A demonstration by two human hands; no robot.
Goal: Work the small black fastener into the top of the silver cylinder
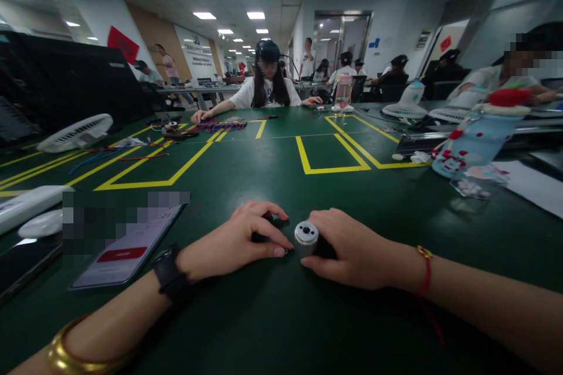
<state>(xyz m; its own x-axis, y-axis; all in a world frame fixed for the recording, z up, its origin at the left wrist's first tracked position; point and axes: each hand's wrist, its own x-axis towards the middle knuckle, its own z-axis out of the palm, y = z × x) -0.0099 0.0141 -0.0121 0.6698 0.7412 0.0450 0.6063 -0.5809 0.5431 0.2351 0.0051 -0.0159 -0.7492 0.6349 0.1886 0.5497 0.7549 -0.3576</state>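
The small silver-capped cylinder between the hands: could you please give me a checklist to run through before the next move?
1. Right hand grips the cylinder: ok, fingers wrap its dark body.
2. Silver capped end exposed: ok, it faces the left hand.
3. Left hand holds a part: cannot tell, something dark shows under its fingers.
4. The two hands apart: ok, a narrow gap shows between the left fingertip and the cap.
5. Phone clear of the hands: ok, it lies on the green table left of the left wrist.
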